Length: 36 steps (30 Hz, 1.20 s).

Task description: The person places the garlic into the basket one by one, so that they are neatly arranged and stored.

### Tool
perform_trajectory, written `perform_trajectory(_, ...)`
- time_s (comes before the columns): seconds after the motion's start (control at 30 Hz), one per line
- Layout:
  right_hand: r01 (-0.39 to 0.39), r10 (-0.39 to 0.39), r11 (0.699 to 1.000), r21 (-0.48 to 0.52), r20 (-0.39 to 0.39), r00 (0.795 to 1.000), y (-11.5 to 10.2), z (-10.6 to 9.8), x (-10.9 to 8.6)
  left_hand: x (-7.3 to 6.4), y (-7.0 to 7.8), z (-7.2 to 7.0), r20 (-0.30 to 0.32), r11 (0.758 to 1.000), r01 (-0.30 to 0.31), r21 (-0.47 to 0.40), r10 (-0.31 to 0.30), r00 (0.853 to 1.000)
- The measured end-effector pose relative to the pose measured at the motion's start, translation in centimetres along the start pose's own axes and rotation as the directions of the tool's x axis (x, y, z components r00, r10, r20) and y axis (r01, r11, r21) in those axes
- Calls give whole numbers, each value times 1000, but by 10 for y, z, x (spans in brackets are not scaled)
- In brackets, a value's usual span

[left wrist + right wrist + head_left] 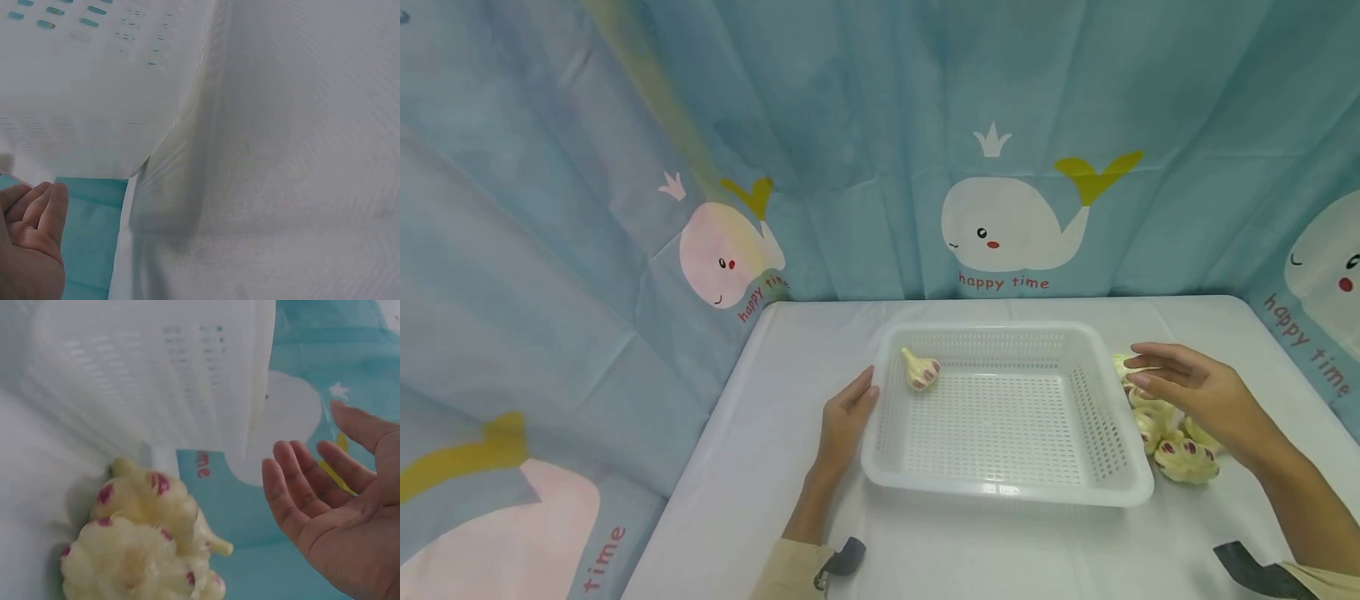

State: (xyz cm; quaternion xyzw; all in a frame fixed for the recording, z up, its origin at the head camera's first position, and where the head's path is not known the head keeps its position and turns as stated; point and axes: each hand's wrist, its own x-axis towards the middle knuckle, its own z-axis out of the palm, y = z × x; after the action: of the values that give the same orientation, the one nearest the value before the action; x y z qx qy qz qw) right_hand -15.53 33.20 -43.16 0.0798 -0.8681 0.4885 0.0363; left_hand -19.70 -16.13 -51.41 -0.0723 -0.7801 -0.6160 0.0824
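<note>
A white plastic basket (1000, 492) with slotted walls stands on the table. One garlic bulb (922, 372), pale with purple patches, lies inside its far left corner. My left hand (842, 425) is at the basket's left rim, its fingertips right at the edge and its fingers extended in the left wrist view. To the right of the basket lies a heap of several garlic bulbs (1187, 461). Over that heap hovers my right hand (1217, 400), fingers loosely spread and holding nothing. It partly hides the far bulbs in the head view.
A white cloth (752, 467) covers the table. Blue curtains (865, 167) with whale prints hang behind it and along both sides. Dark straps (850, 557) show at the sleeves near both wrists.
</note>
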Motion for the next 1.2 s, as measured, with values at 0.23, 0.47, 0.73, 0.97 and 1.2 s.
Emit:
perform_trajectory(0.23, -80, 75, 993, -83, -58, 995, 20, -6, -11, 0, 1, 0, 11, 1000, 0, -5, 0, 1000)
perform_trajectory(0.47, -154, 141, 977, -145, -98, 985, 36, -11, -21, -1, 2, 0, 9, 1000, 9, -9, -9, 1000)
perform_trajectory(0.73, -232, 216, 959, -160, -112, 970, 51, -23, -34, -1, 3, 0, 16, 1000, 5, -17, -5, 1000)
perform_trajectory(0.97, -249, 221, 952, -179, -162, 962, 61, -29, -43, 0, 2, 0, 19, 1000, 6, -25, -5, 1000)
perform_trajectory(1.2, -296, 241, 924, -244, -231, 943, 71, -31, -47, -1, 2, 1, 9, 1000, -1, -3, 1, 1000)
